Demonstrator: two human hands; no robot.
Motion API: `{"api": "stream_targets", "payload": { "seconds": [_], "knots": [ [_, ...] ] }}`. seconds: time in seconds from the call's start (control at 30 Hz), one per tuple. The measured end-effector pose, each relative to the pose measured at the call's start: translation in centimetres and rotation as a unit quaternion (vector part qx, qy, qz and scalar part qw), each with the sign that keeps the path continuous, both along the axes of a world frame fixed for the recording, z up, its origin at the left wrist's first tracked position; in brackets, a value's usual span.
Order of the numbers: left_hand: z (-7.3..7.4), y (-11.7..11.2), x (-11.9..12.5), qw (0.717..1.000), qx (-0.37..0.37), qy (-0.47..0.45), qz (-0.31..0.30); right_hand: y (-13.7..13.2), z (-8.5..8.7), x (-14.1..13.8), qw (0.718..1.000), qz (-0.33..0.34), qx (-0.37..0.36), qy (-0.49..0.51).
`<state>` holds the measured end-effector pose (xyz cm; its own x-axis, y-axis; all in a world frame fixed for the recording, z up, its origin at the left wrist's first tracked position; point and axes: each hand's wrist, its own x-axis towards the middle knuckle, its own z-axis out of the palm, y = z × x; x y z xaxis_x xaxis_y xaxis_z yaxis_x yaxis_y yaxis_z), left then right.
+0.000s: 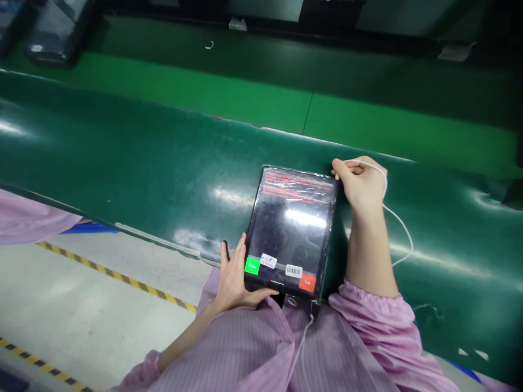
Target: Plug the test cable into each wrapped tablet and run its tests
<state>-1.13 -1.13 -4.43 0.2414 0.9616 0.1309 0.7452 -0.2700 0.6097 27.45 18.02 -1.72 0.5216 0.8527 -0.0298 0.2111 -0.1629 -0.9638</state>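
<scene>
The tablet (pixel 291 231) looks wrapped in glossy, crinkled plastic film with paper stickers near its near edge; the green belt (pixel 122 163) is smooth and shiny; the pink striped smock (pixel 253 348) is matt cloth.

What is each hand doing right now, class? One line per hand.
Left hand: closed on the near left corner of the tablet.
Right hand: closed on a white cable, touching the tablet's far right corner.

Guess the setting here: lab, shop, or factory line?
Most likely an electronics assembly or test line. A long green conveyor belt runs past the person, yellow-black hazard tape marks the floor, and both hands hold a film-wrapped tablet with barcode stickers; the right hand also holds a white cable.
</scene>
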Motion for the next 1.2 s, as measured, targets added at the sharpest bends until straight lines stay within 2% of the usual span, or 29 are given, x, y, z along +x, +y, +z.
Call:
{"api": "stream_targets", "payload": {
  "seconds": [0.17, 0.3, 0.63, 0.9, 1.07, 1.2],
  "knots": [
    [0.4, 0.4, 0.1, 0.999, 0.022, 0.023, -0.031, -0.5, 0.4, 1.2, 0.997, -0.009, -0.052, 0.062],
    [0.7, 0.7, 0.5, 0.999, 0.03, 0.023, -0.031, -1.0, 1.2, 1.3, 0.987, -0.014, -0.098, 0.128],
    [0.8, 1.1, 0.7, 0.996, 0.059, 0.04, -0.053, -1.6, 2.2, 2.0, 0.973, 0.016, -0.133, 0.186],
    [0.6, 1.0, 0.6, 0.994, 0.081, 0.056, -0.045, -0.7, 5.3, 2.8, 0.961, 0.066, -0.245, 0.11],
    [0.9, 1.0, 0.5, 0.995, 0.061, 0.064, -0.047, 0.4, 5.8, 2.9, 0.953, 0.074, -0.286, 0.063],
    [0.8, 0.9, 0.5, 0.996, 0.043, 0.067, -0.033, 0.2, 5.8, 2.7, 0.95, 0.066, -0.279, 0.121]
  ]
}}
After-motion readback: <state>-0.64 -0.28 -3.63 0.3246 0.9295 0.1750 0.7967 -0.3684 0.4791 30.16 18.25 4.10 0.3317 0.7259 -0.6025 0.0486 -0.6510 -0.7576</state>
